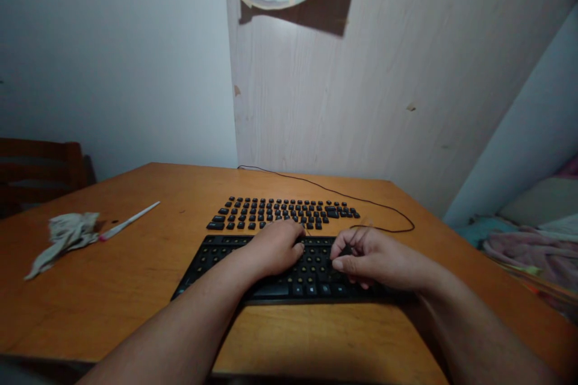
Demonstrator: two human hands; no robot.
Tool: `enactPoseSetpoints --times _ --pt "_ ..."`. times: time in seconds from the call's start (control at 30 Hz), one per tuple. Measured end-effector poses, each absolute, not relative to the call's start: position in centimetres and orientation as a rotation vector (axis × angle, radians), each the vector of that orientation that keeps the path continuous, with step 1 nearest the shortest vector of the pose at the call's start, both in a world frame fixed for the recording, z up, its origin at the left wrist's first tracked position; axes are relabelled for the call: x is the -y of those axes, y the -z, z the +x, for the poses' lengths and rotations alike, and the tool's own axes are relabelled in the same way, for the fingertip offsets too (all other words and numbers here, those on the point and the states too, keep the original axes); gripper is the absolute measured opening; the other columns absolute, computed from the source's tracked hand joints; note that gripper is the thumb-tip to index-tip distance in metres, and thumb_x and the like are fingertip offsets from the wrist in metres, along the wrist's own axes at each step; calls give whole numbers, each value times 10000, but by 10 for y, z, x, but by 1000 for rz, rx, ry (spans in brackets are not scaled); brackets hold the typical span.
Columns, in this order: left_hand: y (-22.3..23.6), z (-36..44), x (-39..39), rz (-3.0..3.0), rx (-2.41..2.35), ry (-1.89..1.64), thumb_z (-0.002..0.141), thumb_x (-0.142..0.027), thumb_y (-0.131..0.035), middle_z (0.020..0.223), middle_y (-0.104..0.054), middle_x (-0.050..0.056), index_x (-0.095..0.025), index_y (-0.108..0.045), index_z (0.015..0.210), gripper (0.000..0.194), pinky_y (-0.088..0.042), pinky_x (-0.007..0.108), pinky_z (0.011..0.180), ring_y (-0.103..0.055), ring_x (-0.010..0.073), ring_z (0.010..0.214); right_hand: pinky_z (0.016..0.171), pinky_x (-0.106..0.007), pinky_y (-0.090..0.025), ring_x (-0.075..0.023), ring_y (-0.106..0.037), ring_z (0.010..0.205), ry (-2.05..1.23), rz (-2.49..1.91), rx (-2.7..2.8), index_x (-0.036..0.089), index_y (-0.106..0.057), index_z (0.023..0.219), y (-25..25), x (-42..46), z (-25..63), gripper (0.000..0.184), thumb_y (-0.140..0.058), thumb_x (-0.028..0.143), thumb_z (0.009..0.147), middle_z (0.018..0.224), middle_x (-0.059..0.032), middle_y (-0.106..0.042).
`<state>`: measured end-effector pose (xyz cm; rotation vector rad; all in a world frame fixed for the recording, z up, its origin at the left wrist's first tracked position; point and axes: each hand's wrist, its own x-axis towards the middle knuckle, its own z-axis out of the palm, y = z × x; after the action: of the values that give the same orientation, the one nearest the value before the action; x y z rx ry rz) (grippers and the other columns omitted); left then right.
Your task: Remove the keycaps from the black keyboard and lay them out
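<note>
A black keyboard lies near the table's front edge, most of its keycaps off and the small key stems showing. Across its upper middle rests my left hand, palm down, with thumb and fingers apart; the fingertips reach the far edge, partly hidden by the hand itself. Over the keyboard's right part, my right hand is curled with thumb and forefinger drawn together. Whatever it may pinch is hidden. Just behind the keyboard, loose black keycaps are laid out in rows on the table.
On the wooden table, a crumpled pale cloth and a slim white stick with a pink end lie to the left. A thin black cable curves behind the keycaps. A wall stands at the table's back; a chair is at left.
</note>
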<state>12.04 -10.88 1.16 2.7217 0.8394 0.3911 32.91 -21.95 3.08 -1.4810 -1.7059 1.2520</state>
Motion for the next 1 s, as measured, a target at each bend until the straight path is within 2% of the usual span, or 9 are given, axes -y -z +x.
enactPoseSetpoints --times 0.27,0.53,0.83,1.0 --pt "-11 121 109 2755 -851 -380 810 -243 -505 1038 -685 112 -194 -684 1035 292 -477 390 841 -620 283 965 411 -170 -371 -78 -484 464 -1205 -1523 1785 192 -588 941 -28 223 326 178 -639 338 854 606 47 -529" --pt "-10 122 110 2830 -889 -368 815 -263 -508 1006 -689 86 -207 -678 1001 258 -503 384 841 -635 261 948 488 -211 -336 -100 -448 556 -855 -1532 2081 191 -618 893 -33 230 319 78 -606 266 874 630 33 -526" --pt "-12 122 112 2839 -883 -360 817 -257 -500 1021 -683 92 -199 -670 1020 271 -506 375 869 -632 257 979 524 -226 -342 -116 -431 614 -877 -1599 1927 190 -585 925 -28 227 313 142 -567 329 903 679 34 -485" --pt "-11 121 112 2847 -893 -364 826 -283 -495 1020 -676 93 -207 -664 1008 260 -509 389 856 -626 268 980 565 -236 -366 -131 -460 666 -841 -1622 1890 198 -582 950 -28 228 313 139 -564 328 903 722 25 -508"
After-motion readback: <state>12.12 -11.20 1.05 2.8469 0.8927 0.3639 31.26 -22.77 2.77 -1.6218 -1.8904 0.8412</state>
